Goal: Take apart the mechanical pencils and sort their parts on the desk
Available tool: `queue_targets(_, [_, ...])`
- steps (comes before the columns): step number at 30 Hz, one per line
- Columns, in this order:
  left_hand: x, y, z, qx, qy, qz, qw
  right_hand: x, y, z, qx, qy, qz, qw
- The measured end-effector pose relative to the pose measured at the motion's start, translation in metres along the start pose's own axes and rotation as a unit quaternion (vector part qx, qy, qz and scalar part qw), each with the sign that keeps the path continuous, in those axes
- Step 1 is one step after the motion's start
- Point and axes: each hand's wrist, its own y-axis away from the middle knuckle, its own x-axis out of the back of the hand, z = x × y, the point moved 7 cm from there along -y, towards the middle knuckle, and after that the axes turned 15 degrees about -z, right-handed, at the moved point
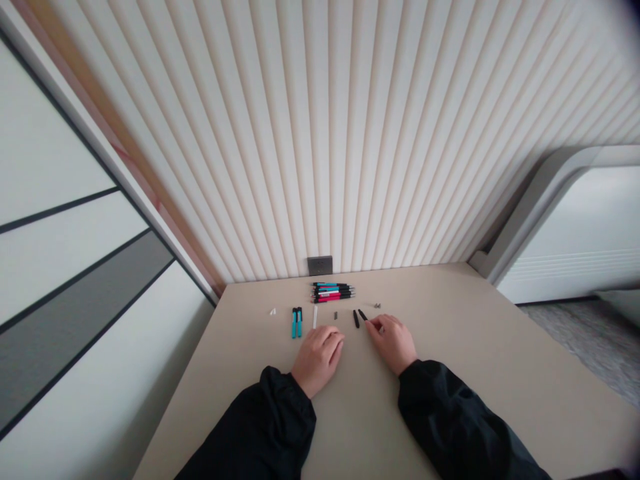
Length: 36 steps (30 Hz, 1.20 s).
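Note:
My right hand pinches the near end of a black pen grip section between thumb and fingers, at the table surface. Beside it lies a second black pen grip section. My left hand rests on the table with its fingers curled in; whatever may be inside them is hidden. Just beyond its knuckles lie thin white refill tubes. Two teal pen barrels with black ends lie left of the tubes. Between my hands, farther out, are small dark springs.
Assembled pens in teal, red and black lie in a pile near the ribbed wall. Small white pieces lie left, small metal tips right. A dark socket plate is on the wall. The beige table extends right.

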Motion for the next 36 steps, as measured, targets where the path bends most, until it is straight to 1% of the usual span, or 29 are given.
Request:
queue_targets(4, [-0.002, -0.001, 0.001, 0.005, -0.005, -0.016, 1.000, -0.005, -0.001, 0.000, -0.031, 0.023, -0.021, 0.999])
queue_targets(9, [-0.004, -0.002, 0.001, 0.002, -0.011, -0.022, 1.000, -0.010, -0.003, -0.005, -0.022, 0.023, -0.042, 0.999])
queue_targets(13, [-0.003, -0.003, 0.002, -0.007, -0.017, -0.019, 1.000, -0.012, -0.005, -0.009, 0.009, 0.044, -0.036, 0.998])
queue_targets(17, [-0.002, -0.003, 0.003, -0.011, -0.018, -0.015, 1.000, -0.011, -0.011, -0.020, 0.053, 0.089, -0.031, 0.994])
queue_targets(23, [-0.002, -0.002, 0.006, -0.012, -0.021, -0.026, 0.999, -0.010, -0.022, -0.037, 0.119, 0.140, -0.054, 0.981])
queue_targets(28, [-0.002, -0.003, 0.007, -0.013, -0.022, -0.035, 0.999, -0.016, -0.025, -0.034, 0.139, 0.096, -0.081, 0.982])
queue_targets(33, [-0.001, -0.003, 0.009, -0.015, -0.026, -0.026, 0.999, -0.018, -0.025, -0.033, 0.159, 0.052, -0.073, 0.983])
queue_targets(36, [0.002, -0.002, 0.006, 0.003, -0.046, -0.022, 0.999, -0.019, -0.024, -0.032, 0.165, 0.037, -0.069, 0.983])
